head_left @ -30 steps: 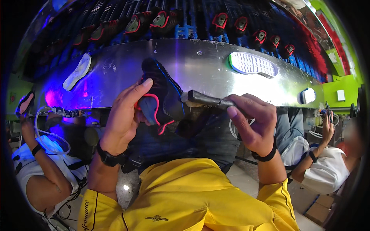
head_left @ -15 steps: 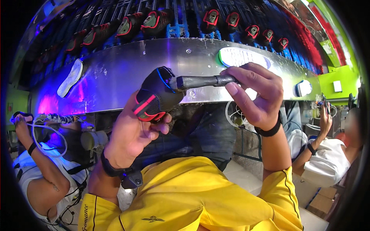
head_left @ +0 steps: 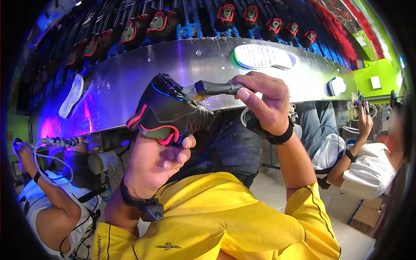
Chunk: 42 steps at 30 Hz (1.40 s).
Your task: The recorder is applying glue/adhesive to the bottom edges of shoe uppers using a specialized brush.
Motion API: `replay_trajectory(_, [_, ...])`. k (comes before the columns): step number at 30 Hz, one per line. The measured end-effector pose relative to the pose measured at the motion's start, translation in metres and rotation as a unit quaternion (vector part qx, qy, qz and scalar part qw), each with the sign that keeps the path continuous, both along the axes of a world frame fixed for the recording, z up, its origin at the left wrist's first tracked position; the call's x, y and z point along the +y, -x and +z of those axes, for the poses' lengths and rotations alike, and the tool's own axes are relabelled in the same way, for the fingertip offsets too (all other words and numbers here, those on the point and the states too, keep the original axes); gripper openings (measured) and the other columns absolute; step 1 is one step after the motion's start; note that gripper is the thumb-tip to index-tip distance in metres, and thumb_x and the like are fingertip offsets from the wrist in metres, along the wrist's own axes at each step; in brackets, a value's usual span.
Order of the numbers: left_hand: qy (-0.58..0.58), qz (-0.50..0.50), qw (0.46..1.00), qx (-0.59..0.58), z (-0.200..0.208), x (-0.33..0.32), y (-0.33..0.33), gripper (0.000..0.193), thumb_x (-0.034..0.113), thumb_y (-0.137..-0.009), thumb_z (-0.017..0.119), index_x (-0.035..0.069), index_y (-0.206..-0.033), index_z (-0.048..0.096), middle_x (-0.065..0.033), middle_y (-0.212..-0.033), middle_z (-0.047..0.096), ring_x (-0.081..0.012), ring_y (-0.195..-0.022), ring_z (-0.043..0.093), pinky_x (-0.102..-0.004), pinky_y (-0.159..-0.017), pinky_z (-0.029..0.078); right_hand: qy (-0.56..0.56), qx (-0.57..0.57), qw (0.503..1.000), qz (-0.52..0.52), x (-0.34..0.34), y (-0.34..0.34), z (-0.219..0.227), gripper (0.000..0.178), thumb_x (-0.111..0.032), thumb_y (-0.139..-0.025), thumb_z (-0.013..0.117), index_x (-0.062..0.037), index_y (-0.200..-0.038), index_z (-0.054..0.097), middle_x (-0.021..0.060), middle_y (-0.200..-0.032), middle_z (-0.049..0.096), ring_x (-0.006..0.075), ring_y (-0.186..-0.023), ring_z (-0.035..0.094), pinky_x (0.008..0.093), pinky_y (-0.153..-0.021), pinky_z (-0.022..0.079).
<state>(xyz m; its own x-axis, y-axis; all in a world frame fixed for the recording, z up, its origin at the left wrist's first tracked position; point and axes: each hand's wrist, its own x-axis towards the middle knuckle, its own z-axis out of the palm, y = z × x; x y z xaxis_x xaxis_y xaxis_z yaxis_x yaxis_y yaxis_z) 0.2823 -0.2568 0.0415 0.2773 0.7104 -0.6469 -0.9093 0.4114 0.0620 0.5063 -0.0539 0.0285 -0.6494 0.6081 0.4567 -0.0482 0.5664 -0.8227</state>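
My left hand (head_left: 151, 162) grips a black shoe upper (head_left: 173, 110) with red trim and a thin blue line round its lower edge. The upper is tilted, with its underside up and its red-edged opening toward me. Closed round a dark-handled brush (head_left: 216, 88), my right hand (head_left: 268, 97) holds it almost level. The brush's pale bristles meet the upper's blue-lined edge, where the black surface looks wet. Some left fingers are hidden behind the upper.
Ahead runs a metal bench (head_left: 143, 56) carrying a white sole (head_left: 264, 57), another pale sole (head_left: 71, 96) at left and a third (head_left: 337, 86) at right. Beyond it, several shoe uppers (head_left: 158, 22) stand on a blue rack. Co-workers sit on both sides.
The upper has turned in my left hand, showing more of its side and opening. My right hand and the brush have moved left, and the bristles now lie on its edge.
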Motion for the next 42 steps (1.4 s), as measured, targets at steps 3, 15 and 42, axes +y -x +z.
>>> replay_trajectory(3, [-0.013,0.004,1.0,-0.02,-0.003,-0.001,0.0,0.046,0.049,-0.111,0.048,0.007,-0.126,0.059,-0.0148,-0.097,0.063,-0.0201,-0.071,0.065,-0.0212,-0.044,0.045,0.012,0.001,1.0,-0.004,-0.004,-0.001,-0.008,0.024,-0.015,-0.094,0.08,0.0052,-0.107,0.08,0.0132,-0.078,0.071,0.0208,-0.068,0.067,0.0313,-0.066,0.051])
replay_trajectory(15, [-0.061,0.051,0.997,-0.002,-0.016,-0.003,0.0,0.053,0.047,-0.111,0.049,0.0,-0.132,0.061,-0.022,-0.103,0.068,-0.0246,-0.073,0.068,-0.0288,-0.054,0.052,0.083,-0.089,0.989,-0.08,-0.017,-0.011,-0.022,0.023,-0.013,-0.095,0.08,0.0054,-0.108,0.079,0.0137,-0.082,0.072,0.0208,-0.072,0.067,0.0327,-0.069,0.051])
replay_trajectory(42, [-0.19,-0.168,0.267,0.93,-0.109,0.384,0.111,0.047,0.032,-0.074,0.089,0.021,-0.119,0.079,-0.0156,-0.107,0.079,-0.0359,-0.103,0.076,-0.0479,-0.092,0.061,0.368,-0.018,0.894,-0.256,-0.038,-0.023,0.01,0.031,-0.015,-0.108,0.064,0.0087,-0.124,0.073,-0.001,-0.089,0.069,0.0041,-0.079,0.052,0.0207,-0.071,0.039])
